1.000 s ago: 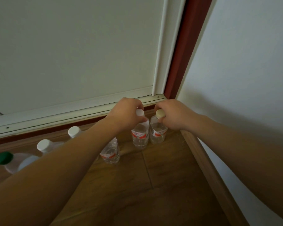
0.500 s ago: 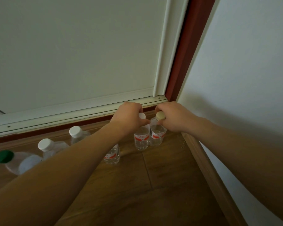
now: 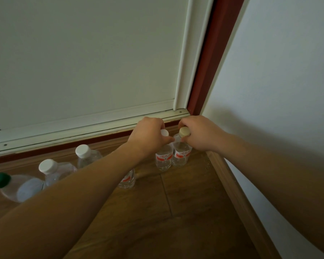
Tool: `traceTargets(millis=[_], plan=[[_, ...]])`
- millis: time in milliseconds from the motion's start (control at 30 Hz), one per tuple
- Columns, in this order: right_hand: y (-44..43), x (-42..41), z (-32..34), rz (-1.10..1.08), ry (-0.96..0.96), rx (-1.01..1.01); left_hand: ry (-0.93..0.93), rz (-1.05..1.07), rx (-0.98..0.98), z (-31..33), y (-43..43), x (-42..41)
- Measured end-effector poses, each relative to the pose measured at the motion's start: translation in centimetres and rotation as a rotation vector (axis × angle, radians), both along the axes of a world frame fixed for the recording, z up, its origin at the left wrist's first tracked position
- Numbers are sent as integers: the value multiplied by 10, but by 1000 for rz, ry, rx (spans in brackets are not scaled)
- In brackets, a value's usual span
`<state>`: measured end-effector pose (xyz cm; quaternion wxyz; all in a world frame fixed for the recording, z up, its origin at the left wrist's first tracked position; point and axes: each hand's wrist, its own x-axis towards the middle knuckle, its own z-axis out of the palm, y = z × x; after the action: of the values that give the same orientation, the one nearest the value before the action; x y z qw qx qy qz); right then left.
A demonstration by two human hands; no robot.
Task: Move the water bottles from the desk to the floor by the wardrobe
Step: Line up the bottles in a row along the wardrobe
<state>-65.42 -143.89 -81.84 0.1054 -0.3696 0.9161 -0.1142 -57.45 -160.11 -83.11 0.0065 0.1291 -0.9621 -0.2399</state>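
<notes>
Smooth wood-grain floor (image 3: pixel 185 212) lies nearest. At left on it sit clear, ribbed plastic bottles, 1 green-capped bottle (image 3: pixel 17 189) and its white-capped neighbour (image 3: pixel 52 172). Farther on, in the corner, the left hand (image 3: pixel 149 136) curls round a white-capped, red-labelled bottle (image 3: pixel 163 159). The right hand (image 3: pixel 200 136) grips a beige-capped bottle (image 3: pixel 181 156) touching it, below the matte white wardrobe (image 3: pixel 82 62).

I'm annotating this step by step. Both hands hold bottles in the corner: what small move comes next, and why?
Probably release both bottles and withdraw. The left hand grips the white-capped bottle, the right hand the beige-capped bottle; both seem to stand upright, side by side, on the wood floor by the wardrobe.
</notes>
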Motion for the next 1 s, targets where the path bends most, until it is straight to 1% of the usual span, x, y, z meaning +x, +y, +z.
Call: traceTargets(millis=[567, 700, 1000], plan=[[4, -1, -1, -16, -7, -21, 31, -45, -26, 3, 4, 5], [4, -1, 0, -16, -6, -20, 30, -33, -4, 2, 5, 5], [2, 3, 8, -14, 12, 31, 6, -46, -3, 3, 3, 12]])
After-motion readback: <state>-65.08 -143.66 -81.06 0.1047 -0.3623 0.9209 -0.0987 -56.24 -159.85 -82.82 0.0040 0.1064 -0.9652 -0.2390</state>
